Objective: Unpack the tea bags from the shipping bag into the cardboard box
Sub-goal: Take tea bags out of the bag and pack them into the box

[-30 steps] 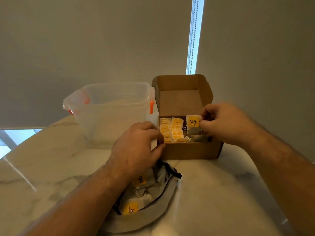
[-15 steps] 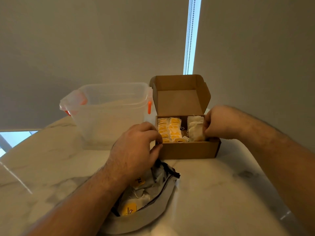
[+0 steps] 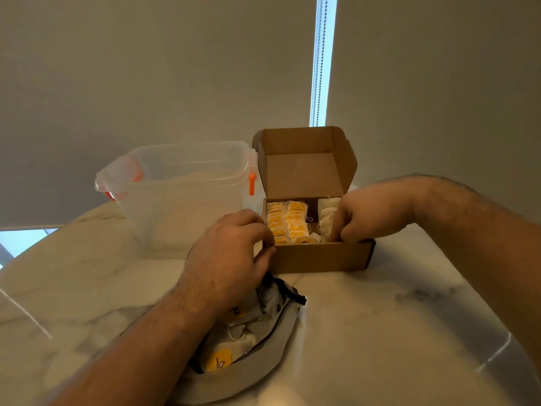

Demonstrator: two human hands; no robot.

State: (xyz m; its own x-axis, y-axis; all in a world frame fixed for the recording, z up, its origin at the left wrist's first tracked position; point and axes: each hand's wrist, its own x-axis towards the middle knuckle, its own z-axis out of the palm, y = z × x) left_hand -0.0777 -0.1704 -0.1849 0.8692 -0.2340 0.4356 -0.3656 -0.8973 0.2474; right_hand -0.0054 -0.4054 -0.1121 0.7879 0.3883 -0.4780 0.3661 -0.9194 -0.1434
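Two hands at the cardboard box [image 3: 322, 257]: left hand [image 3: 231, 259] fingers curl over its near-left corner, right hand [image 3: 369, 215] fingers pinch pale tea bags [image 3: 326, 218] in its right side; shipping bag [image 3: 272, 356] with more lies just in front on the surface [image 3: 380, 332].

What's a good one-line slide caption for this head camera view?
Right hand holds white tea bags in the open cardboard box; left hand grips its near corner, above the shipping bag.

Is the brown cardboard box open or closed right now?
Open. The brown cardboard box has its lid flap standing up at the back, and rows of yellow tea bags show inside.
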